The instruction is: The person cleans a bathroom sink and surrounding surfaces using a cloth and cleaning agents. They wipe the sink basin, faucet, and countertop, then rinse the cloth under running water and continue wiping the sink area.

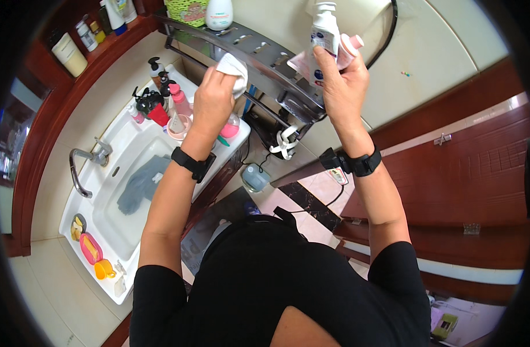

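Observation:
A folded white cloth (235, 70) is pinched in my left hand (214, 99), close to the front edge of the dark metal wall shelf (259, 66). Raised at the shelf's right end, my right hand (347, 92) is closed around several toiletries. Among them are a white pump bottle (325, 28) and a pink bottle (347, 51) with a pink cap. A pale pink flat piece sticks out on their left; its kind I cannot make out. My fingers hide part of the bundle.
On the left is a white sink (74, 202) with grey cloth (141, 185) in water and a curved tap (83, 156). Pump bottles and a pink cup (178, 126) crowd its far corner. A white bottle (219, 14) and green basket (187, 10) stand on the shelf. Cords hang below.

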Demonstrator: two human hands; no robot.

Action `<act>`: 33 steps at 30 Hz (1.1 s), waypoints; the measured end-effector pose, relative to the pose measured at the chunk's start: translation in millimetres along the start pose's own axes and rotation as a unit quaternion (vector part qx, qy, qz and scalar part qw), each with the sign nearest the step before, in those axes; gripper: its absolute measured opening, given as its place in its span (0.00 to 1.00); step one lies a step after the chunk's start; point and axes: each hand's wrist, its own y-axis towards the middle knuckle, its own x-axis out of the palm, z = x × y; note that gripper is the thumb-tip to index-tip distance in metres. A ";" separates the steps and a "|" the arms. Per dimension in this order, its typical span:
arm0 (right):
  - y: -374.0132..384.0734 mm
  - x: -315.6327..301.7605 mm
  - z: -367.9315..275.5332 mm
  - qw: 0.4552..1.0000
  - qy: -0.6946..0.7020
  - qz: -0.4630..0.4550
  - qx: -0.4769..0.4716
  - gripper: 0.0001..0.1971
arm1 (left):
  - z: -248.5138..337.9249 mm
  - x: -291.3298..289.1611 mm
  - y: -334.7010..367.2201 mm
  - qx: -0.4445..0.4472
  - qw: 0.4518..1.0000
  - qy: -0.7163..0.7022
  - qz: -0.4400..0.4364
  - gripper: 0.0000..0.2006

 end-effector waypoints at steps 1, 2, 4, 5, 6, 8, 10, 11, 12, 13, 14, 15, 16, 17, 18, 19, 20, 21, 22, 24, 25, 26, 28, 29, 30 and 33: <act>1.1 0.4 2.5 1.000 -0.001 0.005 -0.012 0.12 | 1.5 0.3 6.4 -0.006 1.000 -0.027 -0.006 0.17; 1.6 0.8 4.6 1.000 -0.003 0.010 -0.025 0.12 | 5.0 1.6 14.3 -0.014 0.999 -0.047 -0.005 0.17; 2.7 1.1 6.8 0.999 0.007 0.019 -0.049 0.11 | 8.8 0.4 19.5 -0.031 0.997 -0.066 -0.032 0.18; 2.6 1.0 8.3 0.998 0.009 0.026 -0.056 0.11 | 16.6 0.3 17.9 -0.022 0.994 -0.095 -0.052 0.17; 2.7 -0.2 9.6 0.997 0.012 0.035 -0.064 0.11 | 27.5 -1.7 14.8 -0.009 0.990 -0.124 -0.073 0.17; 1.4 -1.2 7.2 0.997 0.035 0.041 -0.051 0.11 | 48.4 -6.1 8.2 0.023 0.979 -0.177 -0.099 0.18; 0.4 0.7 0.2 0.996 0.070 0.048 -0.029 0.12 | 65.2 -9.6 8.5 0.007 0.971 -0.234 -0.040 0.18; -0.2 -2.0 -3.4 0.996 0.079 0.040 -0.011 0.12 | 63.4 -12.5 5.1 0.013 0.972 -0.233 -0.040 0.19; -0.1 -7.0 -5.0 0.994 0.094 0.056 -0.006 0.13 | 59.4 -13.4 4.2 0.020 0.971 -0.236 -0.038 0.19; -2.1 -12.7 -6.0 0.991 0.110 0.071 -0.001 0.14 | 57.1 -14.8 4.7 0.027 0.970 -0.239 -0.035 0.19; -4.9 -19.4 -8.3 0.988 0.125 0.086 0.003 0.14 | 58.4 -19.0 2.6 -0.003 0.966 -0.252 -0.056 0.18; -13.7 -27.3 -13.1 0.987 0.129 0.094 -0.001 0.15 | 63.1 -32.0 1.9 -0.032 0.961 -0.262 -0.080 0.17; -24.5 -34.9 -16.5 0.986 0.131 0.105 -0.005 0.15 | 66.0 -42.7 -0.6 -0.064 0.955 -0.271 -0.105 0.16; -35.5 -43.0 -19.2 0.984 0.132 0.116 -0.010 0.15 | 64.8 -48.1 -1.1 -0.036 0.954 -0.278 -0.105 0.17; -46.6 -51.9 -20.3 0.983 0.129 0.130 -0.015 0.14 | 69.4 -47.6 -0.9 -0.024 0.958 -0.270 -0.088 0.17; -56.0 -58.2 -22.5 0.981 0.127 0.147 -0.015 0.14 | 76.4 -49.3 -0.1 -0.014 0.963 -0.260 -0.072 0.18; -64.0 -64.3 -24.4 0.978 0.124 0.165 -0.015 0.14 | 82.6 -50.2 -0.8 -0.004 0.967 -0.250 -0.055 0.18; -70.8 -69.9 -27.1 0.972 0.137 0.189 -0.007 0.14 | 86.1 -47.5 -12.0 -0.060 0.967 -0.238 -0.063 0.22; -76.1 -78.1 -26.5 0.969 0.158 0.190 0.001 0.14 | 85.5 -38.4 -16.7 -0.009 0.980 -0.196 -0.042 0.21; -83.8 -89.9 -25.3 0.961 0.166 0.222 0.010 0.13 | 82.3 -24.0 -19.2 0.096 0.990 -0.106 0.002 0.20; -89.2 -97.4 -21.6 0.963 0.157 0.219 0.013 0.13 | 89.7 -23.3 -14.8 0.117 0.989 -0.092 -0.009 0.20; -93.6 -100.7 -21.0 0.963 0.140 0.229 0.010 0.13 | 82.8 -10.8 -26.9 0.139 0.990 -0.032 -0.022 0.19; -107.0 -113.2 -21.9 0.965 0.090 0.244 0.019 0.13 | 96.6 -6.8 -24.4 0.149 0.986 0.058 -0.049 0.20; -113.0 -120.1 -21.0 0.969 0.051 0.241 0.016 0.13 | 102.1 -8.4 -24.3 0.153 0.981 0.105 -0.063 0.20; -120.9 -128.4 -19.4 0.971 0.036 0.235 0.023 0.12 | 108.7 -6.1 -24.9 0.148 0.980 0.115 -0.064 0.20; -131.2 -138.3 -13.0 0.968 0.029 0.246 0.049 0.12 | 118.5 -1.3 -23.6 0.148 0.980 0.111 -0.071 0.18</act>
